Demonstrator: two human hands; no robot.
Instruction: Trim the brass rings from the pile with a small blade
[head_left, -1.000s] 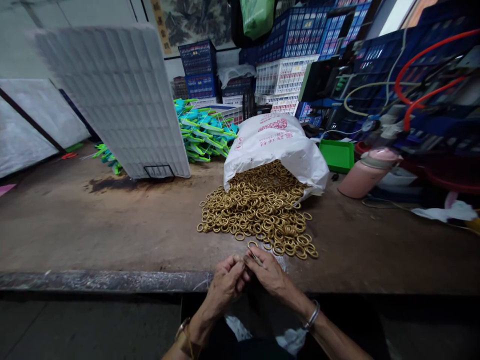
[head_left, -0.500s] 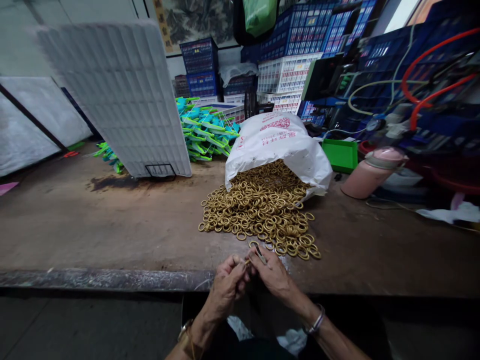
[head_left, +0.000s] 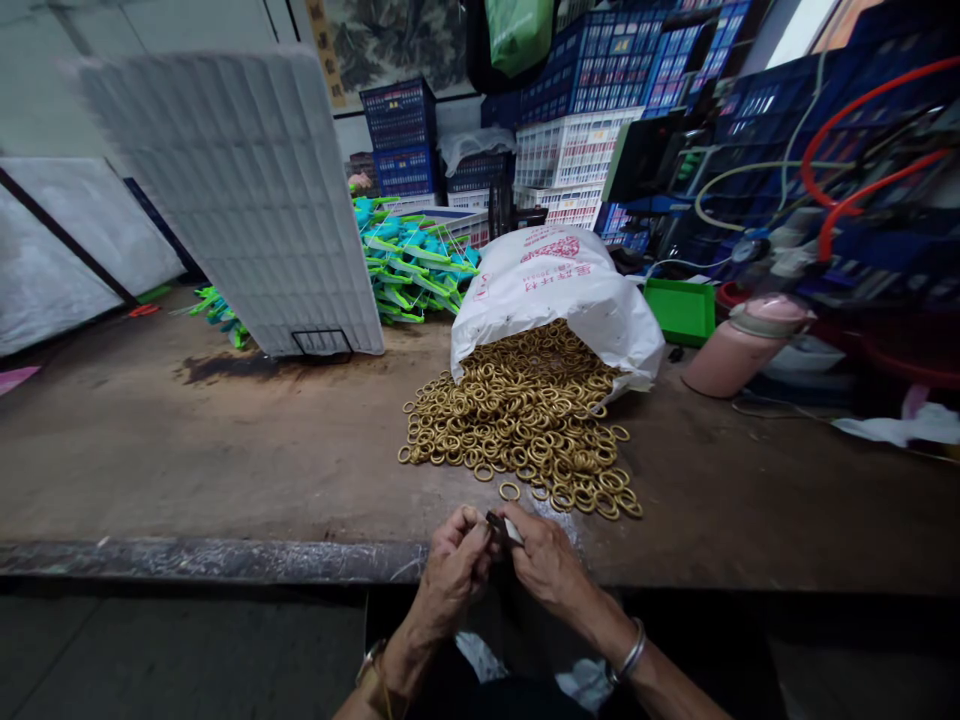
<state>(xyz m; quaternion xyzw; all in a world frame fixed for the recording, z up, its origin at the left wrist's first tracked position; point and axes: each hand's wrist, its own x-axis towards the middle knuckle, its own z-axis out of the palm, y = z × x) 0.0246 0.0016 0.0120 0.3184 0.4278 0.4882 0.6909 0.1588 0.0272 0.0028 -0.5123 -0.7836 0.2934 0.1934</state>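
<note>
My left hand is closed in a pinch at the table's front edge, and whatever lies between its fingertips is hidden. Close beside it, my right hand grips a small tool with a dark tip and a pale, light-catching side; its exact kind is unclear. The tip points at the left fingertips. Just beyond both hands spreads a heap of brass-coloured rings, spilling from the mouth of a white sack with red print. One loose ring lies nearest the hands.
A tall pale ribbed panel stands on the wooden table at left, with green and blue plastic pieces behind it. Right of the sack are a green tray and a pink bottle. Crates are stacked behind.
The tool in my right hand has turned, its dark tip now towards my left fingertips. A brass-coloured bit seen between the hands no longer shows. The loose ring is less covered.
</note>
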